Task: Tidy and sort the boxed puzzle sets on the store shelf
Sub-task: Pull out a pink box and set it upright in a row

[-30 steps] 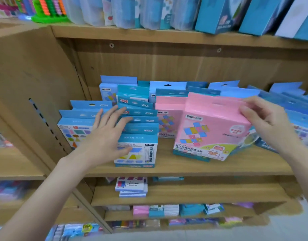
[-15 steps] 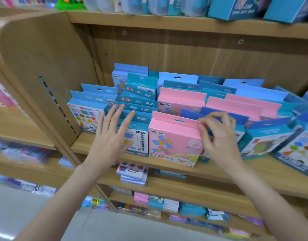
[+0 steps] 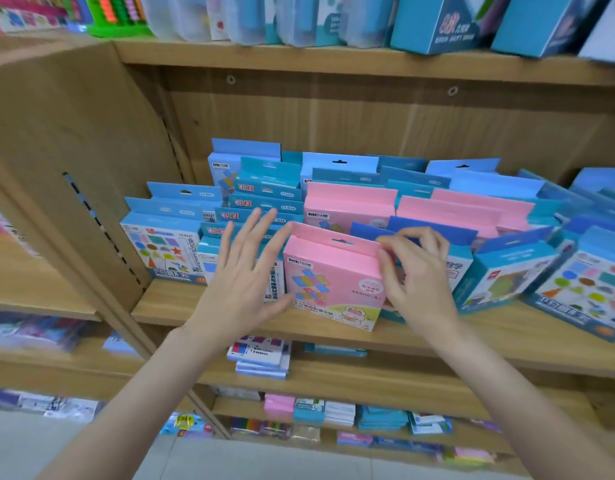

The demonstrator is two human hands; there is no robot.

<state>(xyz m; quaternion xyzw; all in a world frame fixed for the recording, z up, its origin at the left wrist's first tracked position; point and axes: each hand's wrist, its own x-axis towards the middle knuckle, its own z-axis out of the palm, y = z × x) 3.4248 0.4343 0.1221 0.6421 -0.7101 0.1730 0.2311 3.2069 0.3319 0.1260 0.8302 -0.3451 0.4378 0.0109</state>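
The pink puzzle box stands upright at the front of the wooden shelf, printed face toward the camera, hang tab up, long axis vertical and leaning slightly back. The right hand pinches its upper right corner with curled fingers. The left hand, fingers straight and spread wide, lies against the blue boxes beside its left edge.

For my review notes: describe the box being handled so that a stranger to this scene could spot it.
On the wooden middle shelf, look at the front row between the two hands. The pink box stands at the front edge, the right hand pinching its upper right corner. Its front-row neighbours are blue, and it shows a cartoon rabbit.
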